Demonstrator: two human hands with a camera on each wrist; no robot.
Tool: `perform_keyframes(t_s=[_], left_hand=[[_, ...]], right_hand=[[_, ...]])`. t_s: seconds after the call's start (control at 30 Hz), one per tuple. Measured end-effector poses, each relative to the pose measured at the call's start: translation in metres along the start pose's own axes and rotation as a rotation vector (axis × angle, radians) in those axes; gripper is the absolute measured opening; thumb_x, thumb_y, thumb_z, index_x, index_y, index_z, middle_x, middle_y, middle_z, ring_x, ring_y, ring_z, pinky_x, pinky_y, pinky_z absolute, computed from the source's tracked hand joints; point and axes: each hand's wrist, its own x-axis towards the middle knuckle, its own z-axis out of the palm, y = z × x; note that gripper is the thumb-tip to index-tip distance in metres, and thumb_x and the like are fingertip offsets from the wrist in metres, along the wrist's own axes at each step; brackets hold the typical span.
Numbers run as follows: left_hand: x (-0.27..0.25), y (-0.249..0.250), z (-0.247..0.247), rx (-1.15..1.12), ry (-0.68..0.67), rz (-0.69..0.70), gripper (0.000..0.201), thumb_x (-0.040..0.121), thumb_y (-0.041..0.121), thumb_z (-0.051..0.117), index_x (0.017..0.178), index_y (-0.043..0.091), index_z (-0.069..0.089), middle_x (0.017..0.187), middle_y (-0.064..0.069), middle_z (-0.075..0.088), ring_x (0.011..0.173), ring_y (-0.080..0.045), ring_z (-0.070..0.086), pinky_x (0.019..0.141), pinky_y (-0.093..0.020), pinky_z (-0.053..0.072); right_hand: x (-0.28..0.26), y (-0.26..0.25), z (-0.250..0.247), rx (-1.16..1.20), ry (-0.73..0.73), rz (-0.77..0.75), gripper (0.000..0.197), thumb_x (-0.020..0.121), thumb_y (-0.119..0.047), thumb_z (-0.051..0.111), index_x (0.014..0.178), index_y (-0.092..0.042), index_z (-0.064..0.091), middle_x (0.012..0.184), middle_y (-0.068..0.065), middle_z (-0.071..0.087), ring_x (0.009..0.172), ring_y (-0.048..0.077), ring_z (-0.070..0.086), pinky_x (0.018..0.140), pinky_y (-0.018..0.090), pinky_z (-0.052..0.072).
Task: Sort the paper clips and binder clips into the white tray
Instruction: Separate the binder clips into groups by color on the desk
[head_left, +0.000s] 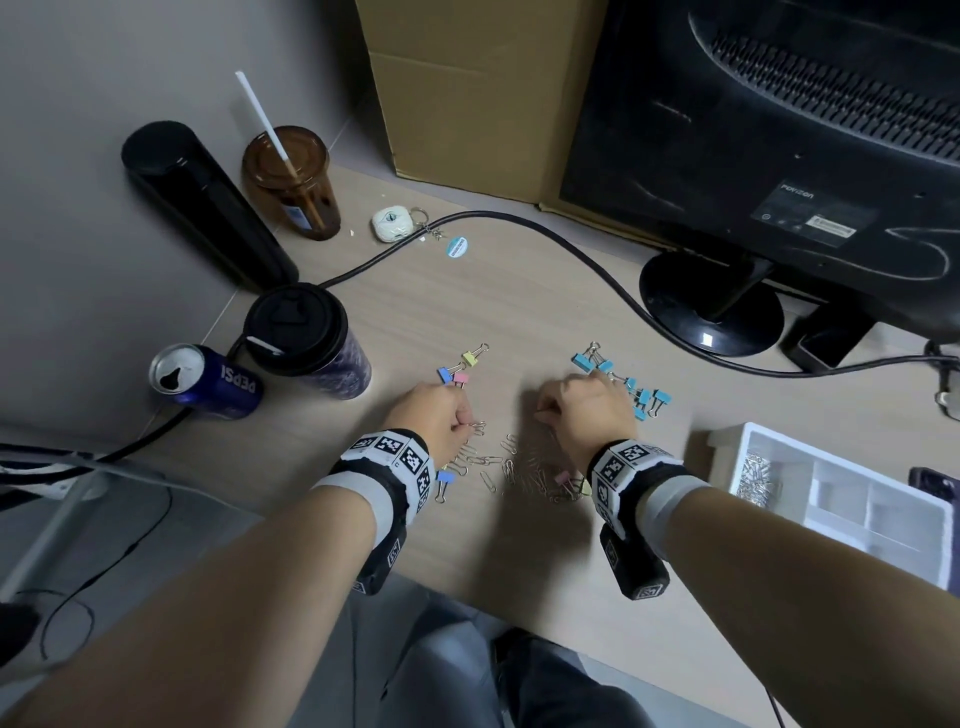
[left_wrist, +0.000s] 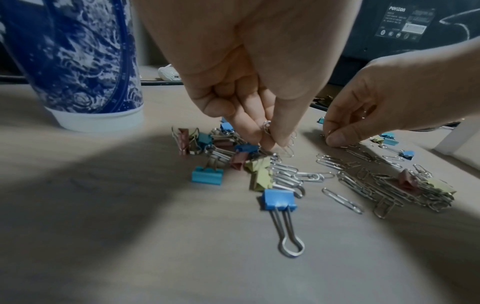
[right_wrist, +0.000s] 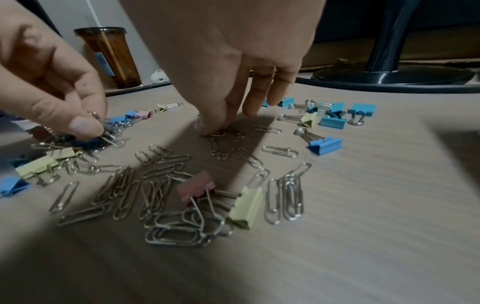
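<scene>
Wood-grain desk (head_left: 519, 291) holds silver paper clips (right_wrist: 124, 191) and pastel binder clips (right_wrist: 326, 144); left hand (head_left: 434, 415) and right hand (head_left: 587, 410) each pinch paper clips.

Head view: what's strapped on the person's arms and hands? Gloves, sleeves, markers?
No gloves or sleeves: both hands and forearms are bare. The left hand and right hand each have a wrist band of white tiles printed with black square fiducial codes, above a black camera block carrying more codes, held by a pale grey strap.

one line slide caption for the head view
Both hands, left and right, pick paper clips off the desk beside a white tray.
</scene>
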Motion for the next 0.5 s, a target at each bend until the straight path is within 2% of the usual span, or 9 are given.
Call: perform_keyframes(t_s=[0.07,0.13,0.2,0.23,0.27,0.33,0.4,0.47,0.5], left_hand=[[-0.002,0.000,0.001,0.006,-0.006,0.005,0.008,0.085,0.023,0.071,0.079,0.018,0.068,0.078,0.005,0.071,0.078,-0.017,0.066,0.072,-0.033,0.058],[-0.003,-0.001,0.002,0.002,-0.005,0.005,0.008,0.085,0.024,0.071,0.080,0.018,0.068,0.078,0.006,0.070,0.077,-0.017,0.066,0.071,-0.033,0.058],[-0.004,0.000,0.002,0.000,0.000,0.003,0.008,0.085,0.023,0.071,0.080,0.018,0.068,0.077,0.006,0.070,0.076,-0.017,0.066,0.071,-0.033,0.058],[-0.005,0.001,0.002,0.003,0.001,0.000,0.007,0.085,0.023,0.070,0.080,0.018,0.068,0.076,0.006,0.070,0.077,-0.017,0.066,0.071,-0.033,0.058],[-0.006,0.002,0.002,0.006,0.002,0.000,0.006,0.084,0.022,0.070,0.080,0.018,0.068,0.076,0.006,0.070,0.078,-0.017,0.066,0.072,-0.033,0.058],[-0.009,0.005,0.004,0.020,-0.006,0.004,0.005,0.084,0.022,0.069,0.081,0.018,0.068,0.077,0.006,0.070,0.080,-0.019,0.066,0.075,-0.033,0.057],[-0.013,0.009,0.005,0.040,-0.022,0.012,0.004,0.085,0.021,0.068,0.081,0.020,0.068,0.079,0.006,0.070,0.083,-0.019,0.066,0.075,-0.034,0.057],[-0.017,0.012,0.007,0.047,-0.037,0.031,0.004,0.085,0.020,0.068,0.081,0.021,0.067,0.080,0.005,0.071,0.083,-0.020,0.066,0.074,-0.034,0.057],[-0.019,0.013,0.008,0.047,-0.042,0.037,0.004,0.085,0.020,0.068,0.081,0.021,0.067,0.081,0.004,0.071,0.083,-0.020,0.066,0.074,-0.035,0.057]], right_hand=[[-0.001,0.001,0.001,0.003,-0.030,0.002,0.009,0.090,-0.041,0.067,0.093,-0.032,0.066,0.098,-0.005,0.063,0.105,0.025,0.050,0.088,0.040,0.042],[-0.003,0.000,0.001,0.082,-0.085,-0.005,0.011,0.092,-0.041,0.063,0.091,-0.029,0.064,0.100,-0.002,0.063,0.100,0.024,0.051,0.084,0.039,0.047],[-0.008,-0.002,-0.005,0.364,-0.115,0.008,0.010,0.094,-0.034,0.063,0.088,-0.026,0.059,0.097,0.002,0.064,0.087,0.022,0.059,0.067,0.038,0.054],[-0.013,-0.004,-0.008,0.558,-0.119,0.029,0.009,0.094,-0.028,0.063,0.087,-0.026,0.058,0.094,0.002,0.064,0.079,0.022,0.063,0.057,0.039,0.056],[-0.019,-0.006,-0.011,0.723,-0.107,0.054,0.009,0.094,-0.024,0.063,0.086,-0.026,0.060,0.090,0.000,0.066,0.074,0.021,0.066,0.052,0.040,0.058],[-0.028,-0.009,-0.016,0.875,-0.090,0.061,0.012,0.095,-0.023,0.062,0.089,-0.032,0.066,0.085,-0.006,0.070,0.071,0.016,0.070,0.055,0.047,0.061],[-0.033,-0.012,-0.017,0.981,-0.164,0.110,0.017,0.099,-0.026,0.058,0.093,-0.035,0.071,0.079,-0.007,0.070,0.070,0.013,0.071,0.052,0.052,0.060],[-0.035,-0.012,-0.018,1.077,-0.265,0.188,0.021,0.102,-0.025,0.052,0.096,-0.030,0.072,0.074,-0.004,0.069,0.068,0.011,0.069,0.051,0.048,0.059],[-0.036,-0.013,-0.018,1.141,-0.306,0.234,0.022,0.101,-0.024,0.051,0.095,-0.026,0.072,0.074,-0.001,0.069,0.067,0.012,0.067,0.049,0.041,0.056]])
